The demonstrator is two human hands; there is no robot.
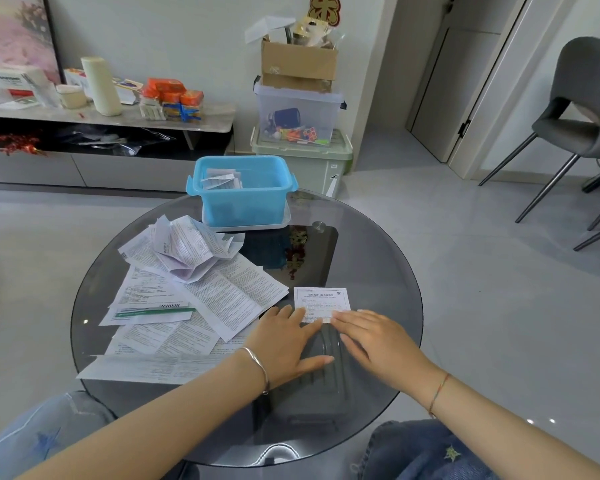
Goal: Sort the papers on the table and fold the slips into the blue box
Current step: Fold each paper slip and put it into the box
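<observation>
Head view:
- Slip [321, 299] lies flat on glass table [378, 254], toward 3 o'clock of centre.
- Left hand [284, 341] and right hand [374, 337] are both spread flat with fingers straight, pressing slip's near edge and gripping nothing. Likely flattening it or creasing a fold.
- Blue box [243, 192] sits at 12 o'clock, lid off, folded slips [220, 180] inside.
- Unsorted paper pile [187, 289] at 9 o'clock, kept apart from working spot.

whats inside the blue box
A few folded slips sit at the left of the blue box. Its front wall hides anything lying lower down.
</observation>
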